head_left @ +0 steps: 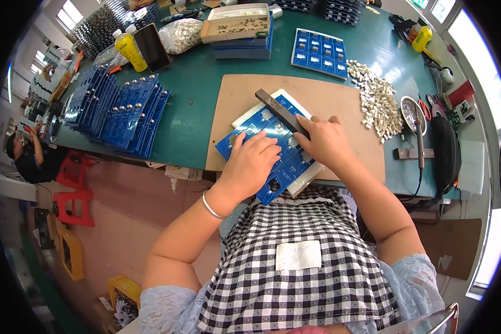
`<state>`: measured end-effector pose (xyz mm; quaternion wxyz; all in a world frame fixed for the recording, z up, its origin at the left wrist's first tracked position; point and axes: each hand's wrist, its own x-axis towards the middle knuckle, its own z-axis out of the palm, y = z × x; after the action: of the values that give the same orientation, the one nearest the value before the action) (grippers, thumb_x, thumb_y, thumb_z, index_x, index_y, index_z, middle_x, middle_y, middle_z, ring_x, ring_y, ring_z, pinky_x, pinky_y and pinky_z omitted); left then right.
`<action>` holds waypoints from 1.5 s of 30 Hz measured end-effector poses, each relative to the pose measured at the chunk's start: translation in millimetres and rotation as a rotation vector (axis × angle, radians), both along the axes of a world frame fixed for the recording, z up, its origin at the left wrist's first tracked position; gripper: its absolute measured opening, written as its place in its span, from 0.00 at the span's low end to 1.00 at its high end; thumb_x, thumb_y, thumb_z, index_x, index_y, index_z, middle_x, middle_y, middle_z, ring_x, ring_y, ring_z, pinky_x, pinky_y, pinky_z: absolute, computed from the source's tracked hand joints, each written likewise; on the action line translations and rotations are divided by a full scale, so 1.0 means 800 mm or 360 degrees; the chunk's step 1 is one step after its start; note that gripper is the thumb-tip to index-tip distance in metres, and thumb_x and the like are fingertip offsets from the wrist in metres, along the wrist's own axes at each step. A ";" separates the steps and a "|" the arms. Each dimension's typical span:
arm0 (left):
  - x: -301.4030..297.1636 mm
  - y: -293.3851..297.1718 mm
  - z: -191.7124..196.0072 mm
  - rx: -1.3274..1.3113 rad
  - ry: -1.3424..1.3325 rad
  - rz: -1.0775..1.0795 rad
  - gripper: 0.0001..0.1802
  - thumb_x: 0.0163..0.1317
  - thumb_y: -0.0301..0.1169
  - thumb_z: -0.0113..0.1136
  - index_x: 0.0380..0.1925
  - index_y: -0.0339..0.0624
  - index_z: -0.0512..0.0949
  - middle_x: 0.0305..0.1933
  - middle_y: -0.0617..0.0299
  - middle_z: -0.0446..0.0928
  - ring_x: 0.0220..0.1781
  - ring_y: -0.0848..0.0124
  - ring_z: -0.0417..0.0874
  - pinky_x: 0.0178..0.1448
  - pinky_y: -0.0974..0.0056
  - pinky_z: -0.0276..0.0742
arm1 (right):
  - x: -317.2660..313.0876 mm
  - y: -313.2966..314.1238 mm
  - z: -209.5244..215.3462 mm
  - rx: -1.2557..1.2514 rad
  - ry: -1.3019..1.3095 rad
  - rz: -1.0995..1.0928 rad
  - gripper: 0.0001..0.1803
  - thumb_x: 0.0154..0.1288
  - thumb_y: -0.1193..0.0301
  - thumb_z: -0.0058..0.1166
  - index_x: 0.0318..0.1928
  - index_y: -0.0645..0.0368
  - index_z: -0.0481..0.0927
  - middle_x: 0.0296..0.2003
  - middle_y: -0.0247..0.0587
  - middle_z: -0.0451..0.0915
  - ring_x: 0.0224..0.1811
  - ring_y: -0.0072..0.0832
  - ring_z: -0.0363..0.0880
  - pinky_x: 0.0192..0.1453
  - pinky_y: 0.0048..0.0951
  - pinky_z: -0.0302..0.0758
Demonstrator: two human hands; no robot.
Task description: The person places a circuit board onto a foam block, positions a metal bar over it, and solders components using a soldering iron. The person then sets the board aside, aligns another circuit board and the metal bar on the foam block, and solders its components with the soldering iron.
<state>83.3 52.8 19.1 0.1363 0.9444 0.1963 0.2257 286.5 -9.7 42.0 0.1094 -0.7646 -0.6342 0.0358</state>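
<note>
one left hand (249,170), one right hand (327,140); one bar (280,110) and one board (292,161) at the hands; one mat (348,108); one bracelet (210,206); one phone (152,48); one bag (181,37); one bowl (403,104); one soldering iron (420,143); two stools (77,209); one co-worker (29,165). upright boards (132,117) and loose connectors (379,99): too crowded to count.

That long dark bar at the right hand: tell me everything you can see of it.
The long dark bar is straight and narrow with a squared far end, grey-brown and dull, perhaps metal. It slants across the blue circuit board, that far end reaching past the board's edge toward the upper left of the picture. The right hand holds its nearer end, partly hiding it. No markings can be made out on it.
</note>
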 end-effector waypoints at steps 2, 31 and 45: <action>0.002 -0.001 0.000 0.0007 0.0022 0.0002 0.11 0.63 0.30 0.56 0.45 0.45 0.80 0.54 0.61 0.76 0.64 0.58 0.72 0.67 0.41 0.59 | -0.008 -0.001 0.002 -0.0007 -0.0093 -0.0036 0.23 0.60 0.59 0.57 0.54 0.54 0.79 0.32 0.41 0.82 0.32 0.40 0.80 0.50 0.40 0.69; -0.012 -0.017 0.055 -0.0553 -0.0183 0.0336 0.05 0.68 0.25 0.46 0.39 0.35 0.69 0.26 0.57 0.69 0.25 0.68 0.68 0.31 0.63 0.67 | 0.276 -0.149 -0.090 0.2983 0.3418 -0.0813 0.11 0.69 0.65 0.53 0.39 0.61 0.75 0.33 0.42 0.81 0.30 0.28 0.79 0.34 0.25 0.80; 0.022 -0.069 0.049 -0.1009 -0.0156 0.0044 0.05 0.56 0.25 0.63 0.29 0.41 0.75 0.23 0.54 0.77 0.26 0.56 0.81 0.28 0.57 0.74 | -0.008 -0.085 -0.035 0.1052 0.1703 0.0994 0.29 0.49 0.80 0.71 0.51 0.51 0.71 0.35 0.42 0.80 0.33 0.35 0.80 0.39 0.33 0.76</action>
<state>100.9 -2.3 58.4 0.4299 0.8402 0.2628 0.2004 280.3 -77.6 13.8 0.6177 -0.3506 -0.6610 0.2423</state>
